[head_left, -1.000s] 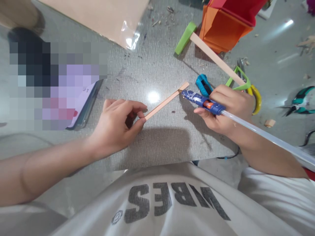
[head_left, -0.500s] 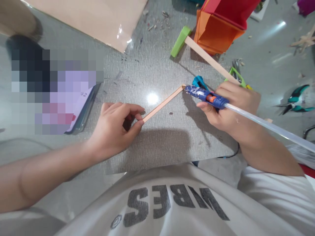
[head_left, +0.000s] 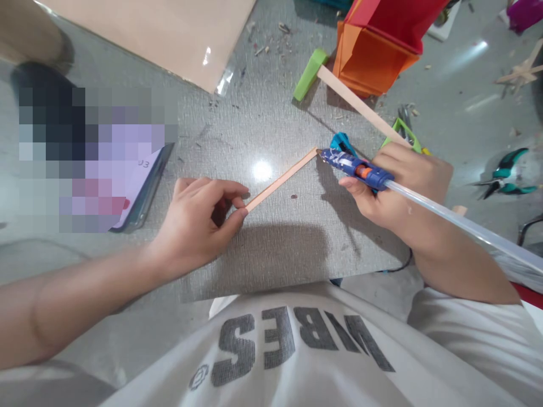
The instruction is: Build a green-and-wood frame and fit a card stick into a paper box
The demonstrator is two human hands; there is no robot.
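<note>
Between thumb and fingertips, my left hand (head_left: 207, 215) pinches the near end of a thin wooden stick (head_left: 282, 179), which slants up to the right above the table. My right hand (head_left: 403, 183) is wrapped round a blue hot glue gun (head_left: 352, 165), with a long clear glue stick (head_left: 458, 216) running out of its back. The gun's nozzle is at the far end of the wooden stick; whether it touches is too small to tell. Just past my right hand lies a flat wooden strip (head_left: 360, 104) with a green piece (head_left: 310, 74) on its end.
A red and orange folded box (head_left: 369, 56) stands at the back right. Pliers with teal handles (head_left: 507, 174) lie at the right. A phone (head_left: 144, 186), partly blurred out, is at the left. A clear-wrapped beige sheet (head_left: 161, 34) covers the back left. Wood scraps are scattered about.
Both hands keep their grips, and the nozzle stays at the stick's far end. The view has shifted very slightly.
</note>
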